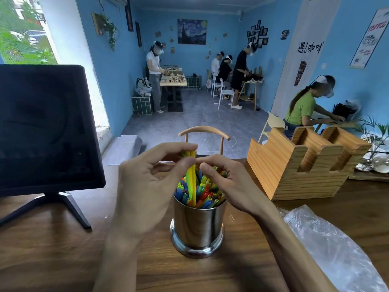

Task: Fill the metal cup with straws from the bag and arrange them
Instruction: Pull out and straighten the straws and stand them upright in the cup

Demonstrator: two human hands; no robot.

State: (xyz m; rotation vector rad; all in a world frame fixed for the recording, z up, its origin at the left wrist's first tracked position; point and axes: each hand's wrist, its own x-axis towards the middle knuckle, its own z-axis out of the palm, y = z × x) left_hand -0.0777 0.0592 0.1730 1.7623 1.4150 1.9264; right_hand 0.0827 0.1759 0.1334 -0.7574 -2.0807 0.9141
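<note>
Two hands work over the metal cup (pixel 197 226), which stands on the wooden table (pixel 52 239) already packed with colourful straws (pixel 202 192). The left hand (pixel 145 186) pinches a yellow straw (pixel 191 182) near its top between thumb and forefinger, its lower end down among the others. The right hand (pixel 229 182) curls its fingers over the straw tips on the far right side of the cup; whether its grip closes on any straw I cannot tell from here.

To do this well, I'd say the yellow one should be slid straight down into a gap, with the right hand steadying the neighbours so none buckle or pop out, then the tips tapped level.

The plastic bag (pixel 332 249) lies crumpled on the table just right of the right forearm, looking flat. A dark monitor (pixel 42 127) on a stand sits at the left, a slotted wooden holder (pixel 294 165) at the right. Beyond a wooden chair back (pixel 204 131) the blue-walled room holds other people busy at their own tables.
</note>
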